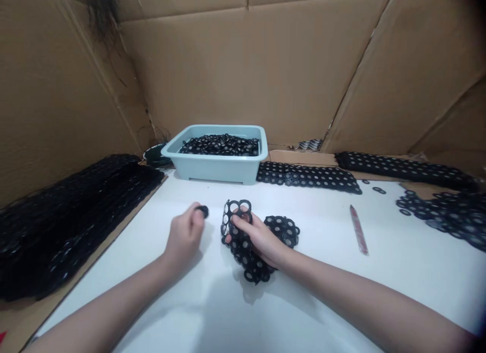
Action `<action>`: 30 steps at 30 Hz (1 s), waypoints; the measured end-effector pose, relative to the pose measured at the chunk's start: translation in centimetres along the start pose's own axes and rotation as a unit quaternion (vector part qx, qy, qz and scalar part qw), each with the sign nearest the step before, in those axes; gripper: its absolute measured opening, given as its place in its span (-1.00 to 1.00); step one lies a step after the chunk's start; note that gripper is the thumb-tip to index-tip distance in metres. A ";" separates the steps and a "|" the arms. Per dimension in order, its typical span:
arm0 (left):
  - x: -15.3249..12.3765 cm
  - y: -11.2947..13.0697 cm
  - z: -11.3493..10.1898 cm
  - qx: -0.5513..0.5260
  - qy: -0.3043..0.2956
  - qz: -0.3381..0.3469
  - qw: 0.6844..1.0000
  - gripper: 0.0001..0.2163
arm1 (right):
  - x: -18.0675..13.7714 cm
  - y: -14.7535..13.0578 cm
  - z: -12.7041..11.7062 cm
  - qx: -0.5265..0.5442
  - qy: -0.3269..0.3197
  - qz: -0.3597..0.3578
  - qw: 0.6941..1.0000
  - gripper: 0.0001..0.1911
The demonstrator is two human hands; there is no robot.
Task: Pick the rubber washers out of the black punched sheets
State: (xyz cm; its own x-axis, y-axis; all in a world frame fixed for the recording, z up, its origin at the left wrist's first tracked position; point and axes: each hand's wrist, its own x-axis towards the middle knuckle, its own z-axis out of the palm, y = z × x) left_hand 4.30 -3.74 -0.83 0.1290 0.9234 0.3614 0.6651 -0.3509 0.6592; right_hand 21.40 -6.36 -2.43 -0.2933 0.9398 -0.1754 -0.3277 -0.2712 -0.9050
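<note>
Over the white tabletop, my left hand [186, 231] is closed, pinching a small black ring [203, 210] between thumb and fingers. My right hand [261, 236] grips a bunched piece of black ring mesh [243, 249], made of many rings joined together. The upper edge of the mesh stands up above my right thumb, its rings showing open holes. More of the same piece hangs below and lies behind my right wrist. A gap separates the ring in my left hand from the mesh.
A light blue tub [216, 168] full of black rings stands at the back. Ring-mesh strips [315, 176] lie right of it. A red pointed strip [359, 230] and loose rings [378, 190] are on the right. Black strands [76, 206] pile up left. Cardboard walls [246, 70] enclose the table.
</note>
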 end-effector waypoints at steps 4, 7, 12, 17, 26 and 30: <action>-1.6 0.9 0.9 0.165 -0.075 0.144 0.973 -0.81 | -0.1 -0.1 0.1 0.018 -0.008 0.006 1.000 -0.78; -1.9 1.0 1.4 0.232 -0.082 0.155 0.957 -0.81 | 0.1 0.0 0.0 0.002 -0.004 -0.038 0.999 -0.76; -2.0 1.3 1.3 0.272 -0.109 0.129 0.947 -0.81 | 0.2 0.3 -0.3 -0.046 -0.020 -0.088 0.995 -0.72; -2.1 1.3 1.0 0.275 -0.093 0.106 0.951 -0.80 | 0.0 0.2 -0.2 -0.040 -0.021 -0.088 0.995 -0.73; -2.4 1.2 1.3 0.193 -0.159 0.081 0.965 -0.79 | -0.1 0.3 -0.1 0.000 -0.040 -0.063 0.997 -0.72; -2.5 1.3 1.2 0.092 -0.215 0.069 0.970 -0.79 | 0.0 0.5 -0.1 -0.004 -0.038 -0.084 0.996 -0.76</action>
State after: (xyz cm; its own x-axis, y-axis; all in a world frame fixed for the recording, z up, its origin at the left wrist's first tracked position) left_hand 5.69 -6.32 -1.64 0.4944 0.8631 0.1025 0.7348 -0.4781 0.4811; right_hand 21.36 -6.51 -2.93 -0.3020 0.9533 0.0090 -0.3705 -0.1087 -0.9224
